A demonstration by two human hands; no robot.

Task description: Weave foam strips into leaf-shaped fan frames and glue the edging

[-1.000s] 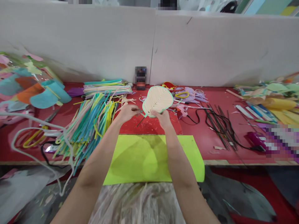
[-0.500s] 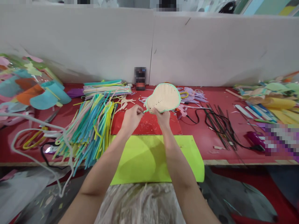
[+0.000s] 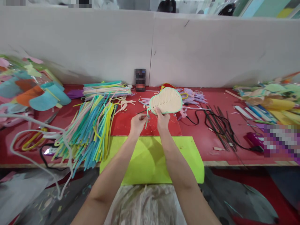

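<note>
My right hand [image 3: 163,119] is closed on a cream, sole-shaped piece [image 3: 167,100] with a mint-green strip along its edge, thumb on its face. The piece is held up over the red table, its wide end to the right. From its narrow left end the loose green strip [image 3: 148,112] hangs down. My left hand [image 3: 138,122] pinches this strip, fingertips together, and a short tail pokes out below them. A thin dark line shows just above the left fingers; I cannot make out what it is.
Bundles of coloured foam-like strips [image 3: 91,125] lie at left, beside yellow-handled scissors [image 3: 35,139]. A bright yellow-green sheet [image 3: 150,162] covers the table's front edge. At right are dark thin rods [image 3: 219,128], a black cord [image 3: 206,114] and a pink glue gun [image 3: 183,113].
The piece has tilted and shifted slightly right and down. My left hand has moved down and a little right, and more of the loose green strip now shows.
</note>
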